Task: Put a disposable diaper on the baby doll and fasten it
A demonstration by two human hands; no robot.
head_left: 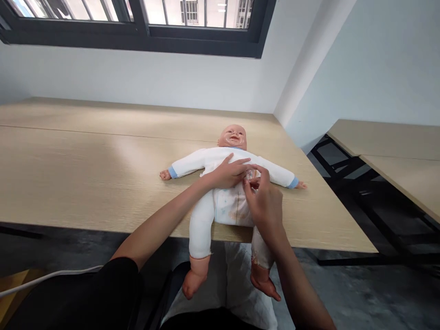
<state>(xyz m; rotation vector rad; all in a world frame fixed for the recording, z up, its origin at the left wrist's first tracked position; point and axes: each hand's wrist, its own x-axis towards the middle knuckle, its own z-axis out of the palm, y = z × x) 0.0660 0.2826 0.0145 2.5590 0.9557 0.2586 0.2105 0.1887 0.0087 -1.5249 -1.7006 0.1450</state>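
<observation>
A baby doll (233, 136) in a white outfit with blue cuffs lies on its back, arms spread wide and legs hanging over the table's front edge. Round its hips is a white printed diaper (230, 208). My left hand (228, 172) rests on the doll's belly at the diaper's upper edge, fingers stretched out to the right. Beside it, my right hand (263, 195) is closed in a pinch on the diaper's waist edge. The fingers hide part of that edge, and I cannot see any tab there.
The light wooden table (85, 178) reaches back to the wall under a dark-framed window (206, 43). To the right stands another table (405, 160) on black metal legs, with a gap between. A white cable (51, 277) runs at lower left.
</observation>
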